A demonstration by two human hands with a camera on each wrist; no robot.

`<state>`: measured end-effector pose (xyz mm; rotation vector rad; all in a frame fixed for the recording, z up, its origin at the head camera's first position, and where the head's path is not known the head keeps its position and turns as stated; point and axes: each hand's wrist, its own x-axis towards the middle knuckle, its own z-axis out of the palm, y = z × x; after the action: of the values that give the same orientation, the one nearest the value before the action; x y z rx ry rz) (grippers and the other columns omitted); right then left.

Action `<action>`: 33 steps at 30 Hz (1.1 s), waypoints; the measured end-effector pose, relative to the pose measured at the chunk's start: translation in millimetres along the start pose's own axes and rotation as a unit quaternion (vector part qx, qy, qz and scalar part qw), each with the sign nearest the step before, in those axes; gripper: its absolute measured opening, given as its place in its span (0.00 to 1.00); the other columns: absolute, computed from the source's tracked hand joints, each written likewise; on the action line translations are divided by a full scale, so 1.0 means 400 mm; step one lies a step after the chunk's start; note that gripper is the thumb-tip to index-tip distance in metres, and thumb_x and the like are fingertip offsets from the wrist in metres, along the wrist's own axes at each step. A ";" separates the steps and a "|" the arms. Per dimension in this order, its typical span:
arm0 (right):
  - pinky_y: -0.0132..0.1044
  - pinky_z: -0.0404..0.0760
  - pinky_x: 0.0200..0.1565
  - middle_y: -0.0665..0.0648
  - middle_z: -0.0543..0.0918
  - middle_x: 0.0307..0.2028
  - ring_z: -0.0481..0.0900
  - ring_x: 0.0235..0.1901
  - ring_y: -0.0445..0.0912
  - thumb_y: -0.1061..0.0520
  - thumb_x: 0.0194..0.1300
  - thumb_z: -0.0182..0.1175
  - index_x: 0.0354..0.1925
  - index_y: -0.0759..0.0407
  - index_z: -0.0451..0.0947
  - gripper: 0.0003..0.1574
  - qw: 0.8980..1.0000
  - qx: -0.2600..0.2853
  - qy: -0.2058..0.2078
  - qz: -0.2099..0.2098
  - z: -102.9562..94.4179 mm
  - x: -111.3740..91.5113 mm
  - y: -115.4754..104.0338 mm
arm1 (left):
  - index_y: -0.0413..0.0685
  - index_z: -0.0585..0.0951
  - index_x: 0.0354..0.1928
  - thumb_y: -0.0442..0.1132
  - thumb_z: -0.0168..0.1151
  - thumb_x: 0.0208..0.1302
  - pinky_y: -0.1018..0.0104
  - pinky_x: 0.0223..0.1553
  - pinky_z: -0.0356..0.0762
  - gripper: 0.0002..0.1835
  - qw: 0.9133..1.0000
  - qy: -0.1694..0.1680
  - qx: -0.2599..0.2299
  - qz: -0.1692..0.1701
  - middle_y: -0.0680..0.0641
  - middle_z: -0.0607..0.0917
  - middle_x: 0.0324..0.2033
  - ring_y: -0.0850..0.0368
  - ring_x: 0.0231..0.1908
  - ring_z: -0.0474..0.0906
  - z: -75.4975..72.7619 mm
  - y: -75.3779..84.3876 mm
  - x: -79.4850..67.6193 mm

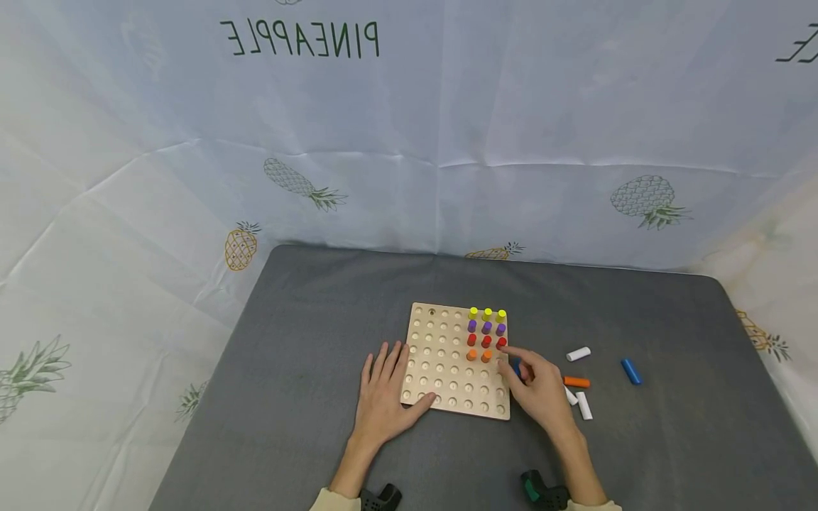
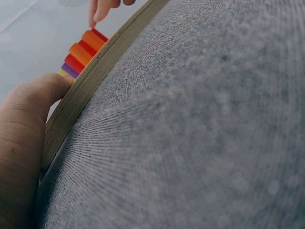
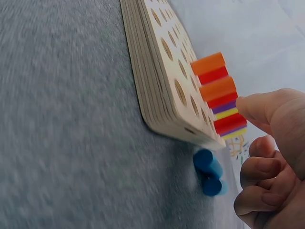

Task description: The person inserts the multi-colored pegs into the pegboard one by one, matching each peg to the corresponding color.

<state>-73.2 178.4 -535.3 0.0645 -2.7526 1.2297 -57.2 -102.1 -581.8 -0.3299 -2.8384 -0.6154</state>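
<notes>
A square wooden pegboard [image 1: 454, 369] lies on the grey table with rows of round holes. At its far right stand yellow pegs [image 1: 488, 314], purple pegs [image 1: 487, 328], red pegs [image 1: 486, 341] and two orange pegs [image 1: 486, 355]. My left hand [image 1: 383, 401] rests along the board's left side, fingers straight, thumb at the near edge. My right hand [image 1: 540, 387] is over the right edge; its extended index fingertip touches the top of the rightmost red peg [image 3: 229, 123]. Its other fingers bend loosely and hold nothing.
Blue pegs [image 3: 208, 161] lie beside the board's right edge, partly hidden by my right hand in the head view. Farther right are white pegs [image 1: 578, 353], an orange peg [image 1: 576, 382] and a blue peg [image 1: 631, 371]. A pineapple-print curtain [image 1: 409, 199] hangs behind the table.
</notes>
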 end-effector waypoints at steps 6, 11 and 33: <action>0.29 0.58 0.23 0.50 0.65 0.21 0.60 0.20 0.36 0.59 0.65 0.70 0.49 0.58 0.87 0.13 1.000 -0.014 0.008 0.005 -0.020 -0.007 0.016 | 0.49 0.64 0.78 0.70 0.65 0.56 0.38 0.77 0.54 0.53 1.000 -0.002 -0.001 -0.002 0.43 0.71 0.75 0.42 0.78 0.61 0.001 0.000 -0.001; 0.29 0.59 0.22 0.49 0.65 0.21 0.60 0.20 0.35 0.59 0.65 0.70 0.49 0.57 0.86 0.14 0.999 -0.035 0.013 0.001 -0.031 -0.017 0.033 | 0.48 0.64 0.78 0.70 0.65 0.56 0.37 0.77 0.54 0.53 1.000 -0.002 -0.003 -0.003 0.43 0.70 0.75 0.42 0.78 0.60 0.002 -0.001 -0.001; 0.29 0.57 0.20 0.49 0.65 0.21 0.57 0.19 0.31 0.67 0.58 0.72 0.42 0.59 0.89 0.12 0.995 -0.052 0.086 -0.015 -0.132 -0.070 0.125 | 0.48 0.64 0.78 0.70 0.65 0.56 0.38 0.77 0.54 0.54 1.000 0.004 0.002 0.001 0.43 0.71 0.74 0.42 0.78 0.61 0.007 -0.003 -0.003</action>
<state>-44.6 250.8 -540.9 -0.0089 -2.6498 1.0306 -56.9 -102.2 -585.0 -0.3286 -2.8315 -0.6099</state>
